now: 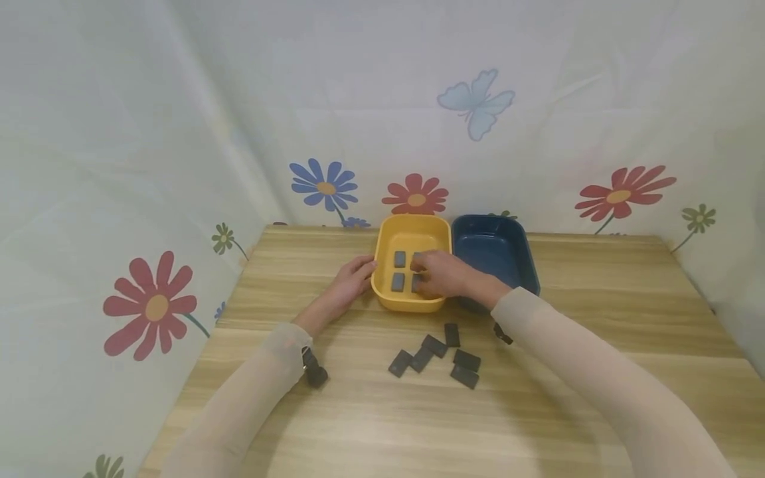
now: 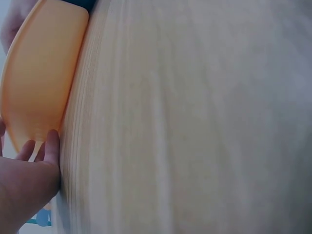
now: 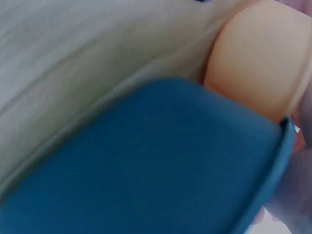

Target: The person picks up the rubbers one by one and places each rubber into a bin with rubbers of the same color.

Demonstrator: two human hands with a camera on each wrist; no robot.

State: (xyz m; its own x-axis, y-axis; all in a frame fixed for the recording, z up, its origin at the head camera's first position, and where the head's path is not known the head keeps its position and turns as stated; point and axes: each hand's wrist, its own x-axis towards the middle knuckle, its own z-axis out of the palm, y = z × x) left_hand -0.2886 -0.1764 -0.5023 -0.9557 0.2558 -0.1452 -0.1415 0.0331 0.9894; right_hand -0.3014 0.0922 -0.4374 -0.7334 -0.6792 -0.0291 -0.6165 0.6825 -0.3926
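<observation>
Fingers, wood-grained table, flowered backdrop

"What was behind your wood-grain table?"
"Pale backdrop; I saw a light-blue butterfly printed high up."
"Flowers?"
"Big red flower was on my left, blue flower farther back."
</observation>
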